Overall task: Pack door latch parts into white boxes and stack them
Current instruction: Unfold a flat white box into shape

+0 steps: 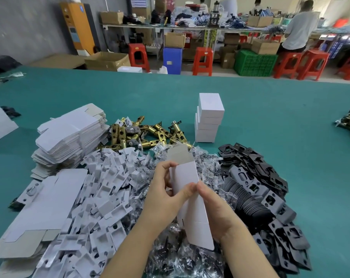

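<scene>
I had left hand [166,195] and right hand [216,213] pinching the white box [187,189]; squaring its walls before tucking flaps seemed best.

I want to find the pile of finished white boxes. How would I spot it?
Look at the big green table. Past the heap of brass latches, slightly to their right, stands the stack of closed white boxes. It is the only white thing standing tall and neat, while the flat unfolded cartons lie low on the left.
</scene>
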The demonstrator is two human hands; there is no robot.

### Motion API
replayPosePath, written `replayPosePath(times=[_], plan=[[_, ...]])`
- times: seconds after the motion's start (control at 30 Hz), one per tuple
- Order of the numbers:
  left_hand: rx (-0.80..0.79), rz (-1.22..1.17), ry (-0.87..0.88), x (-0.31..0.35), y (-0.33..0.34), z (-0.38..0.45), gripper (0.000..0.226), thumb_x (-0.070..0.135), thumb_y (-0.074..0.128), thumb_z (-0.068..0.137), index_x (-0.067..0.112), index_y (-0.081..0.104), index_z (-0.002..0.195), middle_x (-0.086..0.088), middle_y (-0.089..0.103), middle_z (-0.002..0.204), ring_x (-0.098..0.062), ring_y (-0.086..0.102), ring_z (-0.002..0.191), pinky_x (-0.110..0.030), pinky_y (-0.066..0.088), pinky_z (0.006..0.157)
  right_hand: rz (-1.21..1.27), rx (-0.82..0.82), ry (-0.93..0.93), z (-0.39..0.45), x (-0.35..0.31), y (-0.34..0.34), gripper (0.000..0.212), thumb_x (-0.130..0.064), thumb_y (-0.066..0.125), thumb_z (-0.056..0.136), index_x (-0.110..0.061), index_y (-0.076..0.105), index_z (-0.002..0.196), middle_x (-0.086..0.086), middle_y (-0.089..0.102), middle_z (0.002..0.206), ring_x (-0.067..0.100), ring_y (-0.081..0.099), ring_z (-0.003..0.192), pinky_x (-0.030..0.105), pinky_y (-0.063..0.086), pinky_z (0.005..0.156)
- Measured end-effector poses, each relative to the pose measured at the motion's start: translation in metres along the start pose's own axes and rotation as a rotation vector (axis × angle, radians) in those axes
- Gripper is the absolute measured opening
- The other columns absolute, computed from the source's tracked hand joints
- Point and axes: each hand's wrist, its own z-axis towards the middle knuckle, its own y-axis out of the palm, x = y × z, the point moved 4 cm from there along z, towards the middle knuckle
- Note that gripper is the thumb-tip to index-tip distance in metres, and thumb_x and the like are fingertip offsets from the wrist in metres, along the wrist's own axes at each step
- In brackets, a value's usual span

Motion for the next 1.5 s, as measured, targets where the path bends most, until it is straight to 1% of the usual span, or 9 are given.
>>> replayPosePath(times=[0.27,0.5,0.57,0.67,0.77,0.9,1.17,1.3,1.5], plan=[[0.023,-0.016,0.016,0.008,0.000,0.003,0.069,0.069,0.082,0.062,0.047,0.048,0.117,0.018,0.065,0.113,-0.009,0.067,0.106,-0.029,0.059,0.081,-0.050,-0.011,-0.027,0.002,-0.004,-0.008,0.084,-0.051,0.087,0.077,-0.014,0.054,0.145,0.013,0.070,0.127,0.027,0.071,0.110,0.039,0.058,0.089],[0.046,-0.169,-0.039,0.005,-0.004,0.006,0.094,0.044,0.084,0.073,0.051,0.029,0.150,0.021,0.063,0.136,-0.005,0.065,0.119,-0.035,0.059,0.091,-0.097,0.056,-0.073,0.002,-0.009,-0.014,0.098,-0.052,0.091,0.071,-0.010,0.048,0.148,0.021,0.067,0.131,0.032,0.070,0.109,0.043,0.058,0.088],[0.045,-0.165,-0.080,0.001,-0.004,0.006,0.079,0.045,0.079,0.078,0.048,0.038,0.146,0.019,0.068,0.128,-0.007,0.068,0.113,-0.035,0.061,0.088,-0.104,0.070,-0.088,0.002,-0.011,-0.014,0.092,-0.050,0.091,0.071,-0.012,0.053,0.146,0.021,0.066,0.132,0.031,0.070,0.108,0.043,0.059,0.087],[-0.015,-0.096,-0.112,-0.002,0.000,0.005,0.035,0.056,0.068,0.082,0.047,0.066,0.116,0.009,0.075,0.112,-0.016,0.073,0.100,-0.037,0.063,0.079,-0.120,0.087,-0.094,0.000,-0.013,-0.015,0.083,-0.048,0.091,0.072,-0.016,0.059,0.142,0.020,0.067,0.132,0.032,0.071,0.109,0.044,0.059,0.087],[-0.013,-0.112,-0.141,-0.004,0.000,0.003,0.022,0.055,0.065,0.084,0.044,0.071,0.103,0.006,0.077,0.104,-0.017,0.076,0.091,-0.033,0.061,0.070,-0.119,0.155,-0.097,0.000,-0.012,-0.020,0.073,-0.043,0.093,0.072,-0.016,0.066,0.134,0.023,0.067,0.133,0.035,0.070,0.111,0.048,0.059,0.091],[0.015,-0.155,-0.185,-0.007,-0.002,0.002,0.018,0.052,0.064,0.089,0.038,0.074,0.095,-0.001,0.078,0.098,-0.023,0.076,0.086,-0.038,0.063,0.067,-0.104,0.199,-0.114,0.003,-0.008,-0.025,0.040,-0.023,0.080,0.085,-0.020,0.072,0.124,0.021,0.069,0.130,0.035,0.070,0.112,0.046,0.060,0.089],[0.041,-0.225,-0.208,-0.008,-0.002,0.001,0.019,0.046,0.068,0.089,0.038,0.073,0.104,-0.003,0.077,0.107,-0.026,0.075,0.095,-0.050,0.062,0.080,-0.217,0.240,-0.189,0.003,-0.012,-0.028,0.060,-0.024,0.082,0.087,-0.024,0.056,0.141,0.017,0.070,0.130,0.036,0.070,0.116,0.044,0.060,0.088],[0.030,-0.234,-0.152,-0.007,-0.002,0.001,0.022,0.043,0.068,0.087,0.038,0.073,0.108,-0.002,0.077,0.108,-0.024,0.075,0.094,-0.039,0.063,0.071,-0.252,0.219,-0.257,-0.002,-0.017,-0.026,0.070,-0.034,0.083,0.087,-0.052,0.045,0.144,0.011,0.065,0.139,0.035,0.067,0.121,0.044,0.061,0.088],[0.026,-0.234,-0.123,-0.007,-0.002,0.001,0.023,0.043,0.065,0.090,0.035,0.073,0.110,-0.002,0.077,0.105,-0.021,0.076,0.087,-0.031,0.060,0.065,-0.319,0.194,-0.244,-0.002,-0.016,-0.027,0.064,-0.028,0.070,0.097,-0.053,0.042,0.149,0.005,0.065,0.141,0.032,0.065,0.124,0.040,0.059,0.091]])
